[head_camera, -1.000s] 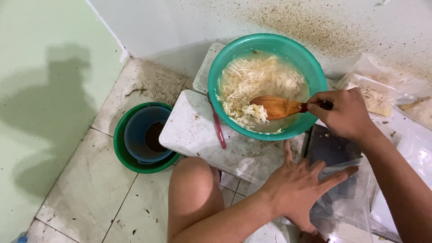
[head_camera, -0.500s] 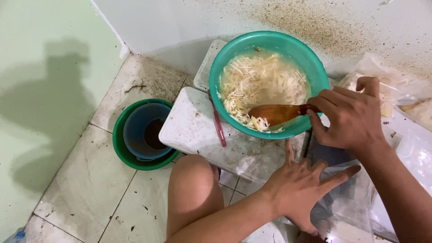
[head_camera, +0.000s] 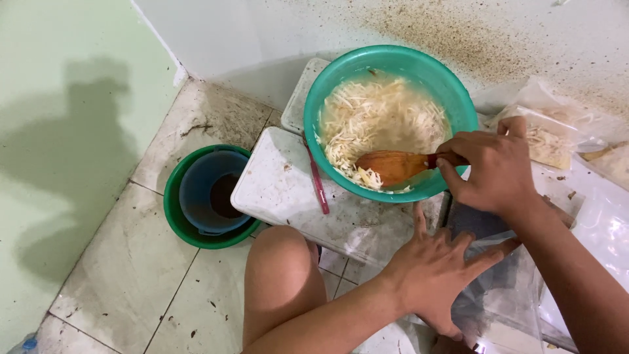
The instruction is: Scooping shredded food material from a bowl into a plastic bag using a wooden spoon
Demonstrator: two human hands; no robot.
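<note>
Right hand (head_camera: pixel 495 167) fingers curled tight round the dark handle of a wooden spoon (head_camera: pixel 393 166), bowl of the spoon sunk in pale shredded food (head_camera: pixel 373 118) at 6 o'clock inside the round teal plastic basin (head_camera: pixel 458 92). Left hand (head_camera: pixel 436 272) flat, fingers spread wide, gripping nothing, pressing a clear plastic bag (head_camera: pixel 498 288) just below the basin. Looks mid-way: the shreds sit wet and partly mixed, and this bag appears unfilled. Basin rests on a white stone slab (head_camera: pixel 275 190); a thin red stick (head_camera: pixel 318 187) lies at its 8 o'clock. Green plastic bucket (head_camera: pixel 173 216) with blue cup (head_camera: pixel 196 190) nested inside, well off at 9. More filled clear bags (head_camera: pixel 547 141) at 3, crowding the right arm. Bare knee (head_camera: pixel 282 275) at 6.
</note>
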